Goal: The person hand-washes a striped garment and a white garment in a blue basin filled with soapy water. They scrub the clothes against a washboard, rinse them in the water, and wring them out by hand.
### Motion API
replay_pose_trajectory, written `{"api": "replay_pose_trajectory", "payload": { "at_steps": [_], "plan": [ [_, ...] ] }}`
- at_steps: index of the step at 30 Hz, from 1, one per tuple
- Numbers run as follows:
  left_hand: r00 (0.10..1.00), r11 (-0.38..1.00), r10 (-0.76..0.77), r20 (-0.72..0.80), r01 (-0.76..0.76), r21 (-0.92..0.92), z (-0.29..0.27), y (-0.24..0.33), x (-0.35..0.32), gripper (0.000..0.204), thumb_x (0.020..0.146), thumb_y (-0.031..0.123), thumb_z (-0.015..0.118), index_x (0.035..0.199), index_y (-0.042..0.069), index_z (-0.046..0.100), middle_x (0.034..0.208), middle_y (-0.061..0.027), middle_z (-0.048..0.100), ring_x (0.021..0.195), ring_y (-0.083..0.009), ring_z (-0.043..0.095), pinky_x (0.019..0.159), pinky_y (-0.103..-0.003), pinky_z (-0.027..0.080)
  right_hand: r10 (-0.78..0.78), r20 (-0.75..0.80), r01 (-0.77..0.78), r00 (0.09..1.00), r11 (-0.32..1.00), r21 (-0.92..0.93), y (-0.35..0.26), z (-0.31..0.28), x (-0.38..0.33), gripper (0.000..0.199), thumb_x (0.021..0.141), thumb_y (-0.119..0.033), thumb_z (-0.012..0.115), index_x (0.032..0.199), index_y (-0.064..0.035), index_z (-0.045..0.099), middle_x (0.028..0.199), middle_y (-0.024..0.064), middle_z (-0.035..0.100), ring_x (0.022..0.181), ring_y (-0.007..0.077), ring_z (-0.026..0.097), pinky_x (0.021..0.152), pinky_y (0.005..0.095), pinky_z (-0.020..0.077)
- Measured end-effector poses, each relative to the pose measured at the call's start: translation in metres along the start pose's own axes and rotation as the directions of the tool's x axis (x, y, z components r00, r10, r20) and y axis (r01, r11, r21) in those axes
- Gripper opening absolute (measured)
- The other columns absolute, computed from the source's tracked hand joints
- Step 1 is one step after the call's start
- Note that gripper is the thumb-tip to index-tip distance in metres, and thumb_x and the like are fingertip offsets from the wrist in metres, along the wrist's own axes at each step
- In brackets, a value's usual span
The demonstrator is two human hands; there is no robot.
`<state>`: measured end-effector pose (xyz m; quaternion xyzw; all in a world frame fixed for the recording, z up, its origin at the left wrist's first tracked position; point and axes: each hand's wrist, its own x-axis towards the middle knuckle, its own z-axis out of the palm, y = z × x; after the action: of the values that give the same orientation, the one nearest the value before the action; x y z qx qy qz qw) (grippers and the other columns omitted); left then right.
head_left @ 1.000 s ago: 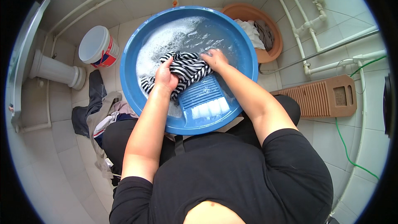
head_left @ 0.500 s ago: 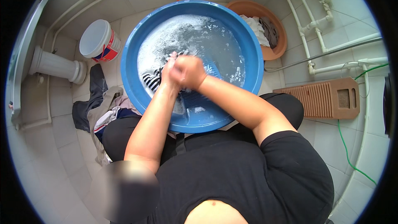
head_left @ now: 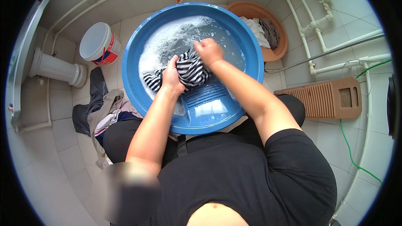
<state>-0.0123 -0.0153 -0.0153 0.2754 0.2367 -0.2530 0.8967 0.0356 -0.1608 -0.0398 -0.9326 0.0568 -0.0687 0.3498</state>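
Note:
A wet black-and-white striped garment point(head_left: 193, 72) is bunched in the large blue basin point(head_left: 130, 65), above its ridged washing slope point(head_left: 205, 95). My left hand point(head_left: 171, 77) grips the garment's left side, thumb pointing up. At its upper right, my right hand point(head_left: 209, 52) is curled closed against the cloth, slightly blurred; its fingertips are partly hidden. One striped end hangs left of my left hand into the foam. Soapy water point(head_left: 161, 37) fills the far part of the basin.
A white bucket point(head_left: 95, 42) stands left of the basin, with a heap of clothes point(head_left: 111, 109) nearer me. Behind right is an orange-brown basin point(head_left: 281, 37) holding clothes. A brown washboard point(head_left: 322, 99) lies at right; pale pipes point(head_left: 312, 54) run along the walls.
My hands, together over the basin before, have moved apart, the right one going up and right. Much more of the striped garment and the washing slope now shows.

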Motion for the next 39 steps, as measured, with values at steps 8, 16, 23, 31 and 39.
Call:
{"api": "replay_pose_trajectory", "payload": {
  "at_steps": [8,16,23,31,39],
  "plan": [
    [0.959,0.949,0.277,0.062,-0.263,-0.176,-0.023,0.004,0.025,0.032,0.094,0.023,0.034,0.109,-0.001,0.048,0.113,-0.0129,0.054,0.107,-0.0244,0.049,0.099,-0.037,0.034,0.248,0.485,-0.224,0.839,0.969,-0.108,0.082,-0.017,0.003,0.06,0.073,-0.055,0.056,0.104,-0.0043,0.06,0.111,0.0208,0.055,0.103,0.0359,0.053,0.089,0.0391,0.0406],
    [0.985,0.984,0.171,-0.013,-0.171,-0.058,-0.026,0.002,0.022,0.039,0.09,0.042,0.041,0.098,0.005,0.054,0.093,-0.009,0.06,0.087,-0.0222,0.058,0.082,-0.036,0.046,-0.456,0.02,0.356,0.89,0.721,0.595,-0.048,-0.004,-0.049,0.025,0.063,-0.019,0.062,0.083,-0.0031,0.061,0.098,0.0116,0.059,0.096,0.0272,0.055,0.084,0.033,0.0437],
    [0.998,0.996,-0.023,0.065,0.017,0.089,-0.055,0.013,0.028,0.026,0.092,0.03,0.042,0.092,0.009,0.058,0.083,-0.0066,0.061,0.072,-0.0163,0.06,0.068,-0.033,0.05,-0.714,-0.003,0.686,0.7,0.672,0.281,-0.071,-0.005,-0.082,0.021,0.061,-0.028,0.064,0.07,-0.0103,0.055,0.071,0.0081,0.057,0.067,0.0267,0.059,0.059,0.0384,0.0476],
    [0.996,0.99,0.092,0.002,-0.092,0.107,-0.043,-0.005,0.013,0.033,0.085,0.039,0.053,0.081,0.007,0.059,0.077,-0.0072,0.06,0.07,-0.0177,0.058,0.064,-0.031,0.048,-0.382,0.027,0.354,0.924,0.878,0.323,-0.064,-0.002,-0.075,0.028,0.068,-0.033,0.06,0.077,-0.0073,0.056,0.075,0.0159,0.06,0.071,0.0355,0.059,0.062,0.0415,0.0471],
    [0.988,0.946,0.157,0.01,-0.153,0.285,0.001,-0.01,-0.009,0.038,0.091,0.036,0.043,0.107,0.003,0.055,0.103,-0.0101,0.06,0.091,-0.0201,0.06,0.081,-0.033,0.048,-0.405,0.175,0.432,0.897,0.887,-0.161,-0.005,-0.034,0.007,0.037,0.073,-0.036,0.061,0.095,-0.0068,0.061,0.084,0.0141,0.06,0.083,0.0295,0.059,0.077,0.0392,0.046]
  ]
}}
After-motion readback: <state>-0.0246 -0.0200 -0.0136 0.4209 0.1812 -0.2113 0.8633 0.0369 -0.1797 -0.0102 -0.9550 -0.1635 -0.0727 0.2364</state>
